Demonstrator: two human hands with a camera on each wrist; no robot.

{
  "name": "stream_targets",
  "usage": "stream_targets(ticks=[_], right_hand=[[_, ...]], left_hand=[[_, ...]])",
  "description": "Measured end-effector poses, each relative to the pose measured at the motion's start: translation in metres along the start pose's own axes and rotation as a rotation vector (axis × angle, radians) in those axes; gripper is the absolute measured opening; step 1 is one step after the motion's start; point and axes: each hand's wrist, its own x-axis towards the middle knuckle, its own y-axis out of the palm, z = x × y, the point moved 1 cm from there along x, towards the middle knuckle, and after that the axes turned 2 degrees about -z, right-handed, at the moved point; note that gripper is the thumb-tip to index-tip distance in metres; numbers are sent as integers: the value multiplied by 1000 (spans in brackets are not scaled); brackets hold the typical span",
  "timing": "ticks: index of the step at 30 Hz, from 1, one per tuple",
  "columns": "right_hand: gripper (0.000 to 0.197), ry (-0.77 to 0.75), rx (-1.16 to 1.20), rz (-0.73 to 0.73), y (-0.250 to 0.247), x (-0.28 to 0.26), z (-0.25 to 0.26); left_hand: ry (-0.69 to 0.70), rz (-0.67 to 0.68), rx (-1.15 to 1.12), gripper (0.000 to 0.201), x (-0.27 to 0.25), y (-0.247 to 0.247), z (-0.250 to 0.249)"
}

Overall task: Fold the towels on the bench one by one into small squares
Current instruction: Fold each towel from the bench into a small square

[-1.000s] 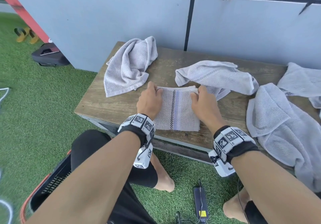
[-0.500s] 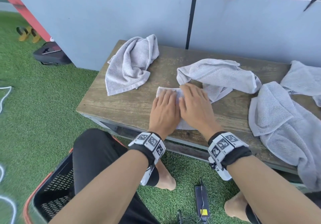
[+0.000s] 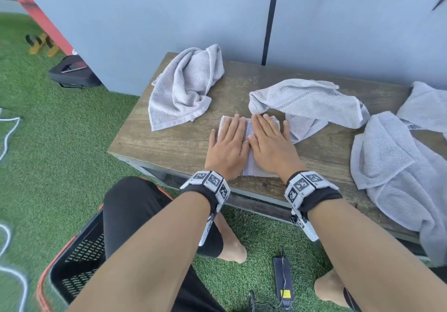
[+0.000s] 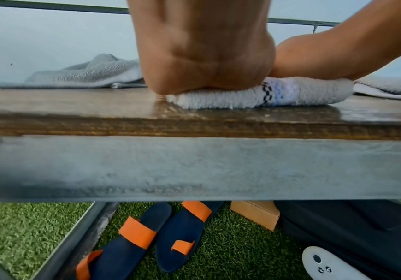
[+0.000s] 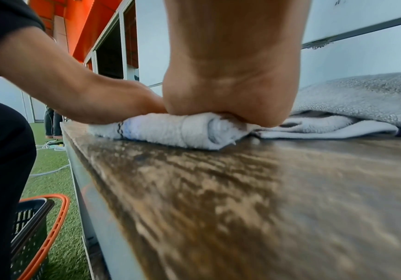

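Both hands, left (image 3: 227, 150) and right (image 3: 271, 146), fingers (image 3: 235, 127) flat, grasping nothing, press the folded towel (image 3: 252, 169) at bench (image 3: 169, 142) front. Likely flattening; next, take another towel (image 3: 307, 103) behind it.

Folded white terry-cloth towel (image 4: 221, 98), nubby pile; weathered brown wooden bench top (image 3: 169, 142), rough-grained; grey matt metal frame (image 4: 194, 166).

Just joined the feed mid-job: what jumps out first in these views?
Both hands, left hand and right hand, press flat side by side on a small folded striped towel at the front middle of the wooden bench. Around them lie crumpled grey towels: one back left, others to the right.
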Motion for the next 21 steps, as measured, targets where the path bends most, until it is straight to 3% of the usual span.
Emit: stream_targets(ticks=[4,8,11,14,18,21], right_hand=[[58,8,-126,1,-13,-2,-1],[36,-3,-319,-118,-28,-28,2],[44,39,-328,-96,-31,-52,2],[47,92,-288,-63,-32,-63,3],[39,156,-163,-41,-38,-67,7],[36,197,-107,-8,-44,-73,9]], left_hand=[[-23,35,145,64,7,-10,7],[-283,-36,144,81,2,-25,3],[-417,-170,27,90,-18,-27,-5],[-596,-105,-66,101,-40,-21,-9],[-568,-118,-117,69,-45,-19,-18],[-547,-80,-343,42,-38,-32,-18]])
